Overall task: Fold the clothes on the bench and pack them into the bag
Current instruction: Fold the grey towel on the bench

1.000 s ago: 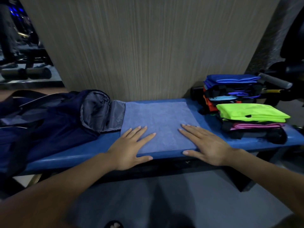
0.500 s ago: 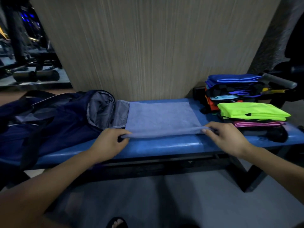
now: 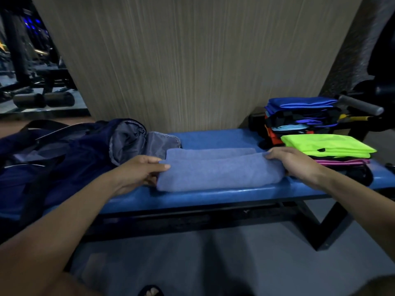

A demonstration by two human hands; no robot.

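1. The soft blue-grey folded cloth (image 3: pixel 218 169) lies on the padded blue bench (image 3: pixel 213 197), between the open navy fabric bag (image 3: pixel 70 154) and the stacked folded clothes (image 3: pixel 320 133).
2. The left hand (image 3: pixel 139 171) pinches its left end.
3. The right hand (image 3: pixel 292 163) grips its right end.

The bench (image 3: pixel 213 197) shows bare padding along its near edge, in front of the towel (image 3: pixel 218 171), and in a strip behind it up to the wall (image 3: pixel 192 60). On the left the bag (image 3: pixel 64 154) lies with its mouth just beside the towel's end. On the right the clothes stack (image 3: pixel 320 144) stands close against the towel. The left hand (image 3: pixel 139 171) and right hand (image 3: pixel 295 163) fill both end gaps.
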